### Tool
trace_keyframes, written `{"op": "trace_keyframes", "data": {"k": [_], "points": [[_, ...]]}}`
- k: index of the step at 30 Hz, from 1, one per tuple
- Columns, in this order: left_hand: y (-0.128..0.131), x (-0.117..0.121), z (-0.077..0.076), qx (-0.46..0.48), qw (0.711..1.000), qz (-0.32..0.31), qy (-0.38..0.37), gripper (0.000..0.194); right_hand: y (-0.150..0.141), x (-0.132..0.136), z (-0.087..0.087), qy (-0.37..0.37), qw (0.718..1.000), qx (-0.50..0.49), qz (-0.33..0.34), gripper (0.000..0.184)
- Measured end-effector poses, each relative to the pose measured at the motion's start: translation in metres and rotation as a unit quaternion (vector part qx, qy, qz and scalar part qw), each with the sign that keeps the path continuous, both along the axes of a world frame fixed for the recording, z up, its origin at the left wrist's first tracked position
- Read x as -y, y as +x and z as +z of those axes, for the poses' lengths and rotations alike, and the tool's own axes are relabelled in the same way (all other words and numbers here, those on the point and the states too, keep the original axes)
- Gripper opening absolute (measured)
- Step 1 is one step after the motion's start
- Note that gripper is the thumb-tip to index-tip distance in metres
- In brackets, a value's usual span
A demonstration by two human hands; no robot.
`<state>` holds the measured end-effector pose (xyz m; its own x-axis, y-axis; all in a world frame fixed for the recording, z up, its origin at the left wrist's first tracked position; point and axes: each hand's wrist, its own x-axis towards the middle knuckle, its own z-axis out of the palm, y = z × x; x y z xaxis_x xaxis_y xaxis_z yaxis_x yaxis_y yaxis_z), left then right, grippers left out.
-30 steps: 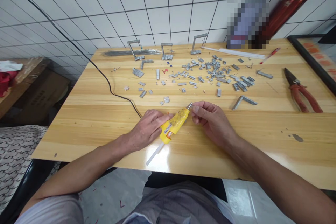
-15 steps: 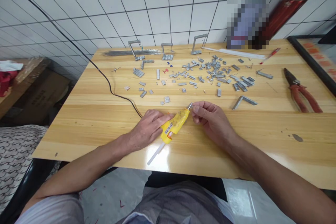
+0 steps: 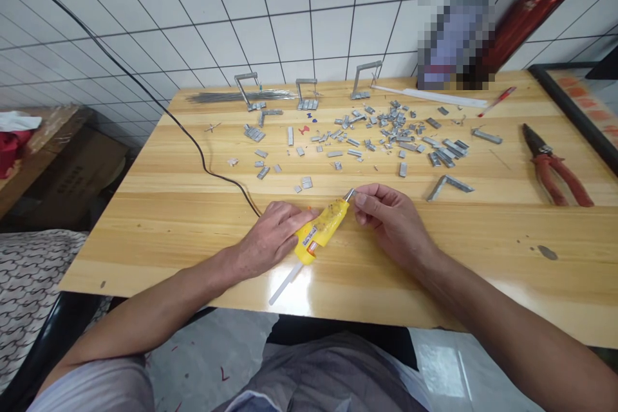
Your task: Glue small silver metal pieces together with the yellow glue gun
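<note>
My left hand (image 3: 273,235) is wrapped round a yellow hot glue gun (image 3: 324,225) low over the front of the wooden table. A whitish glue stick (image 3: 286,283) sticks out of its rear, and its metal nozzle points up and to the right. At the nozzle tip are the pinched thumb and fingers of my right hand (image 3: 386,209). Whatever they hold is too small or too hidden to name. Beyond the hands lie a few flat grey pieces (image 3: 307,183) and a larger scatter of grey staple-like strips (image 3: 396,122).
Three small grey bracket-shaped stands (image 3: 308,93) rise at the back beside a bundle of thin wires (image 3: 217,97). Red-handled pliers (image 3: 555,170) lie at the right, near a black-edged frame (image 3: 574,119). A black cord (image 3: 205,164) crosses the left side to the glue gun.
Almost nothing differs. Both hands keep their places, with the glue gun's nozzle still at the right fingertips; the glue gun's rear has shifted very slightly left.
</note>
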<state>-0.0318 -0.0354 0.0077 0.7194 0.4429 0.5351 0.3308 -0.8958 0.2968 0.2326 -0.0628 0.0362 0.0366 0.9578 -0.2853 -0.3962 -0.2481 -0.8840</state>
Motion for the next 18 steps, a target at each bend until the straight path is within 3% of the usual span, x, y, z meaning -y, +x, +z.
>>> {"op": "trace_keyframes", "data": {"k": [18], "points": [[0.0001,0.001,0.0019,0.004,1.0,0.002,0.002,0.05,0.0005,0.0012,0.0006,0.002,1.0,0.013,-0.005,0.033]]}}
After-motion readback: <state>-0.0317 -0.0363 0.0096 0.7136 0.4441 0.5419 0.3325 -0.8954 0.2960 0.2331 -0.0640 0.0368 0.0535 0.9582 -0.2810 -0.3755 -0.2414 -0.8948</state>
